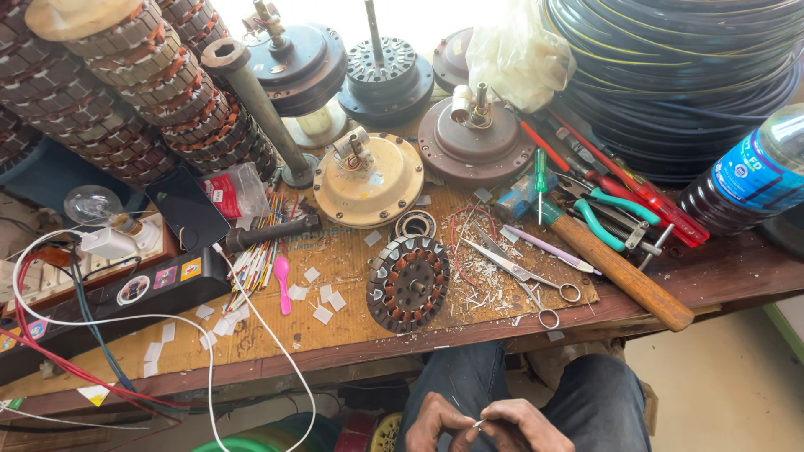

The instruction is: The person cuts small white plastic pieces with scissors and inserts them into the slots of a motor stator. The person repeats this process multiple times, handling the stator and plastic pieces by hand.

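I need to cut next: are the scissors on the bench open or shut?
Open: the scissors lie flat on the bench, blades parted slightly, handle loops apart.

The person wears dark blue jeans (536, 393); hands bare.

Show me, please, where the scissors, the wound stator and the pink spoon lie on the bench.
scissors (517, 272), head view, on the blades near the pivot.
wound stator (408, 283), head view, on its centre hub.
pink spoon (282, 269), head view, on its bowl.

Near my workbench's (335, 339) front edge sits a dark stator (408, 283) banded with copper. The fan cover (368, 180) is cream, the pliers' (615, 213) handles teal, the spoon (282, 280) pink, the bottle (745, 180) blue-labelled.
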